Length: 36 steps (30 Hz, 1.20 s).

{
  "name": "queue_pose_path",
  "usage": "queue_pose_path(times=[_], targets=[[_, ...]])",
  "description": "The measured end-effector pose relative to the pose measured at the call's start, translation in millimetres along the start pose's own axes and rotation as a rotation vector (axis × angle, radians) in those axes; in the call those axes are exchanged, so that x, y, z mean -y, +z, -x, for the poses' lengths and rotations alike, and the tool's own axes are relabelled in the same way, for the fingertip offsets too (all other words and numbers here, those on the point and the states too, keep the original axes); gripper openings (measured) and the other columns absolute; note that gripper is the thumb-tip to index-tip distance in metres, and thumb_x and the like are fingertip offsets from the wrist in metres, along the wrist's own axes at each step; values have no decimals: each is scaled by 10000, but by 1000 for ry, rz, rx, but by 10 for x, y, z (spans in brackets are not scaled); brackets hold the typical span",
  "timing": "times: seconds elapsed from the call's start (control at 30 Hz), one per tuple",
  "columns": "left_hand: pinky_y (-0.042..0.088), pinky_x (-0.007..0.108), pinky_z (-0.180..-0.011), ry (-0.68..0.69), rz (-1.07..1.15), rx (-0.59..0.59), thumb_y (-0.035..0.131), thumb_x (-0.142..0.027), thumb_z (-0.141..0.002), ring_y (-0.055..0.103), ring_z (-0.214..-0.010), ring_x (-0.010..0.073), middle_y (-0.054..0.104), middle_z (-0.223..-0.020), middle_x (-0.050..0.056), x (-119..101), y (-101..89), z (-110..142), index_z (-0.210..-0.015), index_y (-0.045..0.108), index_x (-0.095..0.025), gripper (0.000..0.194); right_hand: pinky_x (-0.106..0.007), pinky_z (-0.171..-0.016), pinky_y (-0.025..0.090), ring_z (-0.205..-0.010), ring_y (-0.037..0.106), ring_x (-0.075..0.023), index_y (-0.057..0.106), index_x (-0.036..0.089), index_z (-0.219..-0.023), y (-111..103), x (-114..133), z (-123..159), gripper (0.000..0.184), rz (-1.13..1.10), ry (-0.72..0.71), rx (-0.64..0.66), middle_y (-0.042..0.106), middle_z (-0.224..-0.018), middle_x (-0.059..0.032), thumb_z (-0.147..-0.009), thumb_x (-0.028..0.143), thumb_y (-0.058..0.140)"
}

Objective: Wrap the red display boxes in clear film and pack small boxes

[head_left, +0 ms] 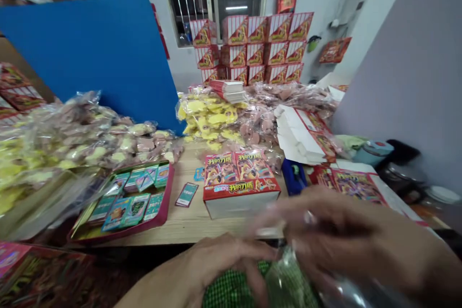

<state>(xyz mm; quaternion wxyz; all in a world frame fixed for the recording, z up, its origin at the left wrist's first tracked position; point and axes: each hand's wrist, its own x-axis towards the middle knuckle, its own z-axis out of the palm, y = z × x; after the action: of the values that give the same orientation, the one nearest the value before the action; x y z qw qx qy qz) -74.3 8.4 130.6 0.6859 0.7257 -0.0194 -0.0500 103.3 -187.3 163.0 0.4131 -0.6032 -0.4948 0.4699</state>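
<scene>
Left hand [224, 264] is cupped over a green mesh thing [231, 289] just below the worktop [187, 221] edge, and the blurry right hand [346, 231] is right beside it at some clear plastic [288, 274]. Can't tell if it's gripping. Red display box [241, 192] sits just ahead.

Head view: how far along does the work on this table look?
Done-looking: red printed boxes stacked by the window. In hand: the left hand and right hand are at a green mesh item in clear plastic. Still lying out: bagged yellow items, bagged pink items and a tray of cards.
</scene>
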Motion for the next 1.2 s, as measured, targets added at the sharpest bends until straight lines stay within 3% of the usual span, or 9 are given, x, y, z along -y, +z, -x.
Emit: queue_pose_path(times=[0.17,0.33,0.53,0.73,0.87,0.97,1.07,1.13,1.2], targets=[[558,321,-726,-82,188,-357,852,-483,-748,701,-741,209,781,-827,59,454,149,-211,-833,770,-270,244,-223,-464,293,-479,427,-105,683,183,-1235,-437,-151,-244,375,18,-12,90,563,-604,31,-974,446,627],[486,272,-604,-59,223,-673,848,-537,-723,637,-612,172,778,-749,65,720,75,-371,-841,799,-239,324,-243,-584,377,-659,514,-135,613,184,-852,-659,-504,-232,289,152,-71,-111,582,-755,-12,-960,450,637],[539,310,-701,-114,-37,-496,769,-560,-788,700,-831,243,805,-946,89,559,30,-350,-891,847,-273,315,-275,-563,349,-615,468,-149,564,207,-790,-555,-598,-111,244,440,-197,-337,540,-717,-13,-981,359,577],[270,202,-331,-117,147,-632,845,-483,-715,429,-392,64,799,-872,108,466,-80,-500,-836,850,-227,284,-287,-534,310,-566,427,-145,609,222,-772,-647,-480,-6,282,512,-196,-418,540,-658,-11,-975,419,610],[517,176,-488,-166,417,-710,985,-411,-512,685,-611,146,781,-767,97,526,-70,-588,-766,825,-181,378,-274,-516,325,-566,438,-139,595,214,-740,-742,-672,50,429,298,-109,-523,525,-655,-7,-957,583,630],[581,176,-595,-174,559,-778,982,-430,-550,710,-629,131,755,-700,52,568,-19,-612,-774,794,-158,400,-276,-524,349,-556,454,-143,526,212,-665,-755,-894,83,520,271,-31,-542,527,-633,-13,-982,623,540],[583,161,-631,-186,568,-765,891,-487,-715,726,-663,123,769,-740,69,616,47,-609,-844,787,-130,393,-312,-565,378,-602,516,-188,572,217,-744,-649,-998,57,358,569,-16,-730,589,-683,-41,-989,470,508],[583,164,-643,-192,537,-751,849,-489,-773,730,-672,127,780,-759,77,647,100,-608,-913,783,-130,390,-343,-638,399,-717,563,-228,605,212,-866,-469,-947,-20,162,882,-119,-957,634,-799,-71,-966,311,525],[593,185,-674,-183,491,-726,808,-484,-823,736,-698,137,790,-788,78,666,160,-612,-986,773,-141,381,-362,-715,405,-817,566,-243,589,197,-937,-221,-831,-155,88,1061,-283,-989,632,-884,-84,-946,164,508]])
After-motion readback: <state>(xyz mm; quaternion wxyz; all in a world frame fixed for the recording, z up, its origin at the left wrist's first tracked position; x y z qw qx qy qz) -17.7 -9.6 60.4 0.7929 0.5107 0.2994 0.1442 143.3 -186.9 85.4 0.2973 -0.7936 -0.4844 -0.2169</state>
